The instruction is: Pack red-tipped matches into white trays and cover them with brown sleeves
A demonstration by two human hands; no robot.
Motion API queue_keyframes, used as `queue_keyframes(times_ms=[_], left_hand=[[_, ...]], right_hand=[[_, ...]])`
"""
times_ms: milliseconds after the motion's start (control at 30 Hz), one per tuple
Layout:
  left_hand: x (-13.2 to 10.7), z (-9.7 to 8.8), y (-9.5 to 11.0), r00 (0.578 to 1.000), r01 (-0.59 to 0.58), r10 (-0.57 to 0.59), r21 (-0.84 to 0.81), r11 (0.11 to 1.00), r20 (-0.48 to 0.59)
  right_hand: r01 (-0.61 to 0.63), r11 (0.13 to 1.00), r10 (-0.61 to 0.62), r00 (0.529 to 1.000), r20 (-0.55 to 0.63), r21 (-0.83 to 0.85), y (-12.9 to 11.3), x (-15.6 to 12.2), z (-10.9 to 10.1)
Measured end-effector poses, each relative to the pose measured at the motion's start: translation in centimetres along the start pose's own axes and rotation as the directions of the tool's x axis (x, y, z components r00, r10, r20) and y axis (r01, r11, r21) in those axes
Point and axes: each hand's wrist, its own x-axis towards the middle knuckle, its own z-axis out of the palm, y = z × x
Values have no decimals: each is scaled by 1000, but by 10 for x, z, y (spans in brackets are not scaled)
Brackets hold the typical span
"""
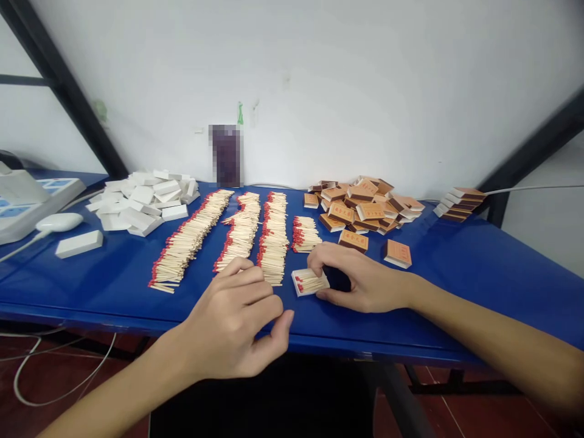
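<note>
My right hand (360, 281) grips a small white matchbox tray (310, 282) filled with red-tipped matches, thumb and fingers around its right end, on the blue table (479, 286). My left hand (237, 322) hovers just left of the tray, near the front edge, fingers curled together with the thumb out; what they hold, if anything, is hidden. Right behind it lie several long rows of red-tipped matches (274, 237).
A heap of white inner trays (143, 204) lies at the back left, one loose tray (79, 243) further left. Orange matchbox sleeves (365, 210) are heaped at the back right, with a small stack (458, 204) beyond. A white device (27, 201) and cable sit far left.
</note>
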Motion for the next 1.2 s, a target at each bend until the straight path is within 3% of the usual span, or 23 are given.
queue_keyframes(times_ms=[100, 300, 600, 767, 933, 1200], left_hand=[[-11, 1, -2, 999, 18, -19, 24, 1000, 48], [-26, 5, 8, 988, 28, -34, 38, 999, 153], [-34, 19, 12, 980, -84, 42, 215, 973, 195], [-34, 19, 12, 976, -98, 46, 243, 965, 212], [-35, 19, 12, 974, -95, 41, 240, 966, 222], [-34, 19, 11, 974, -98, 42, 248, 964, 224]], right_hand=[[-10, 999, 7, 999, -50, -51, 2, 0, 0], [15, 990, -18, 1000, -18, -144, 0, -4, -2], [59, 959, -88, 992, -95, -278, 9, 0, -1], [72, 954, -96, 993, -69, -291, 6, -1, -4], [10, 978, -17, 999, -30, -211, -5, -2, -4], [63, 979, -56, 997, 45, -195, -15, -2, -4]])
